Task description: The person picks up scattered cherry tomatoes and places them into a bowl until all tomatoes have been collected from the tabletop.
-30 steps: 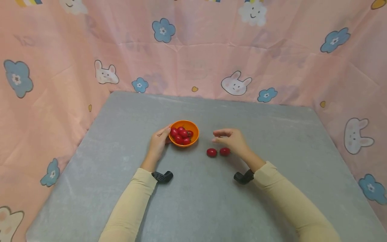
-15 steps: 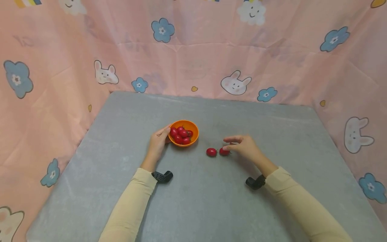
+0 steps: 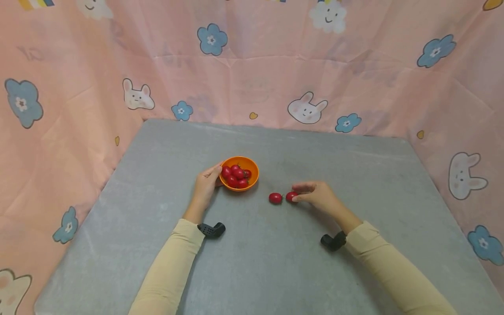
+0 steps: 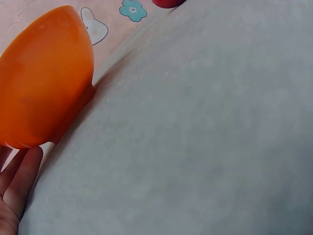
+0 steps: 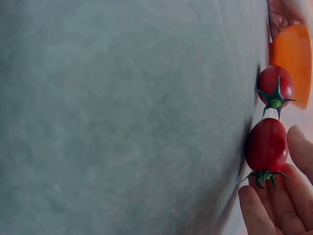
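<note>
My left hand grips the orange bowl by its left side, thumb at the rim. The left wrist view shows fingers against the lower wall of the bowl. Several red cherry tomatoes lie inside it. To the right, my right hand has its thumb and fingers around a cherry tomato on the table. In the right wrist view this tomato has its green stem end toward the fingers, and the thumb is right at its side. Another cherry tomato lies just left of it.
The grey table stretches around both hands. A pink curtain with rabbits, flowers and clouds hangs behind it and along both sides. Black wrist cameras sit at the sleeve cuffs.
My right hand has moved right and toward me, from above the two loose tomatoes down to the right one, and its fingers have closed in on it. The left hand and bowl stay put.
</note>
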The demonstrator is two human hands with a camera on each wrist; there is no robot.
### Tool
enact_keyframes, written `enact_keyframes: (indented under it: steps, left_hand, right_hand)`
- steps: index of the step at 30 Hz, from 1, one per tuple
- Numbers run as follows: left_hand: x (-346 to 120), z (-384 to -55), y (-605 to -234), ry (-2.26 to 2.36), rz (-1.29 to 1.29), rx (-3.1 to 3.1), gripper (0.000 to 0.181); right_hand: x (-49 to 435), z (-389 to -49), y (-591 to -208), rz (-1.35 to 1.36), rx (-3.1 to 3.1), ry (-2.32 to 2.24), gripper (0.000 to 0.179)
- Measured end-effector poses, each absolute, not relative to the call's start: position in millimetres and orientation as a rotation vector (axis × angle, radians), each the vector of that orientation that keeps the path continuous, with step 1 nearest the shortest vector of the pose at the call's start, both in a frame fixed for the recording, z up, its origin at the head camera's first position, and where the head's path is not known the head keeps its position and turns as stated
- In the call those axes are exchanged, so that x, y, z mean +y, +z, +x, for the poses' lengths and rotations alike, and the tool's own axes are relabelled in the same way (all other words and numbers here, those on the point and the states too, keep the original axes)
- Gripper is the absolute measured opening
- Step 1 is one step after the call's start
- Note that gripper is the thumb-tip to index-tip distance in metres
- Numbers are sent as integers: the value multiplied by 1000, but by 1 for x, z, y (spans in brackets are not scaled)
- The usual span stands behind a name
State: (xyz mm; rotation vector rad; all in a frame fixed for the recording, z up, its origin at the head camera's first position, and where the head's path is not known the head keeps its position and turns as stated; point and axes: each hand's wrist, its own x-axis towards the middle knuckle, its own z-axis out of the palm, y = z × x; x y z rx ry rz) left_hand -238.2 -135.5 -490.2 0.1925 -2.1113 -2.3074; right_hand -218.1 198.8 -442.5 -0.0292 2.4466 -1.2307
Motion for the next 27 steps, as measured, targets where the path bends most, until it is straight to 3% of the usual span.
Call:
enact_keyframes:
  steps: [15,27]
  left_hand:
    - [-136,-236,-485,-2319,169,-2108,40]
    - [-136,-238,-490,-2284,180,-2147,40]
  right_hand:
    - [193,-225,-440,-12,2497,-1268,45]
    - [153,-249,-415,17,2498,-1297,43]
